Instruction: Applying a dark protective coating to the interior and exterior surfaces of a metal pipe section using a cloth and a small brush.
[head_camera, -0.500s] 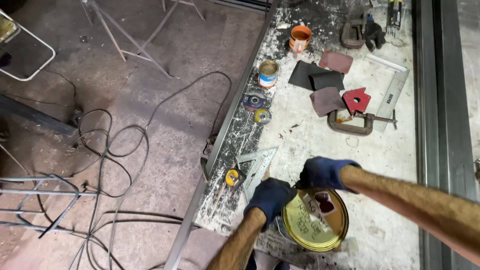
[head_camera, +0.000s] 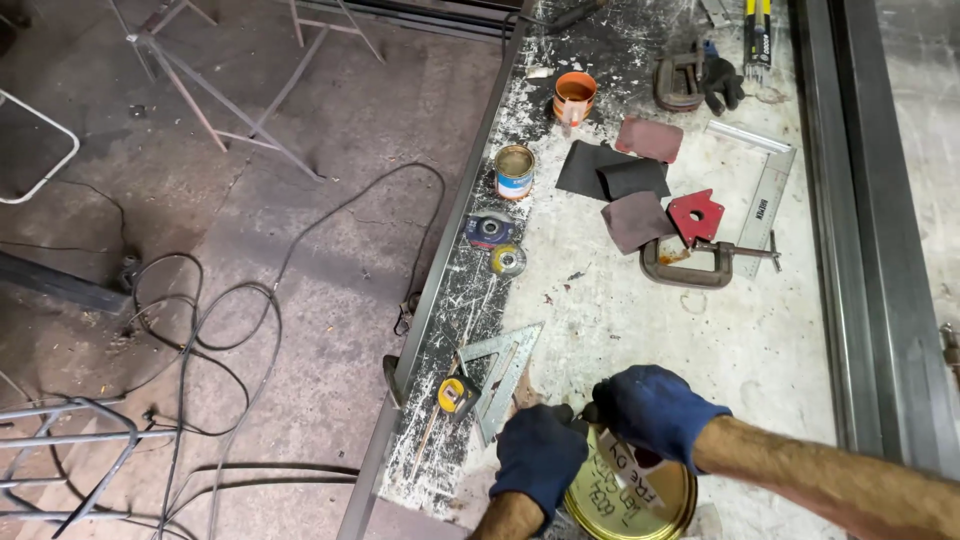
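Both my hands wear dark blue gloves and meet over a round gold-lidded paint can (head_camera: 668, 497) at the near edge of the workbench. My left hand (head_camera: 538, 458) is closed around a small dark tool whose tip reaches the can's rim. My right hand (head_camera: 652, 408) is curled over the same spot, pressing on the tool and the lid. A strip of white tape with writing lies across the lid. What the tool is stays hidden under the gloves.
A metal triangle square (head_camera: 505, 368) and a yellow tape measure (head_camera: 458, 394) lie left of the can. Farther back sit a small tin (head_camera: 514, 171), an orange cup (head_camera: 574, 97), sandpaper sheets (head_camera: 610, 172), a red welding magnet (head_camera: 696, 214), a C-clamp (head_camera: 700, 262) and a steel square (head_camera: 766, 200). Cables (head_camera: 220, 330) coil on the floor.
The view has shifted slightly; my hands stay together on the can's rim, with my left hand a little lower.
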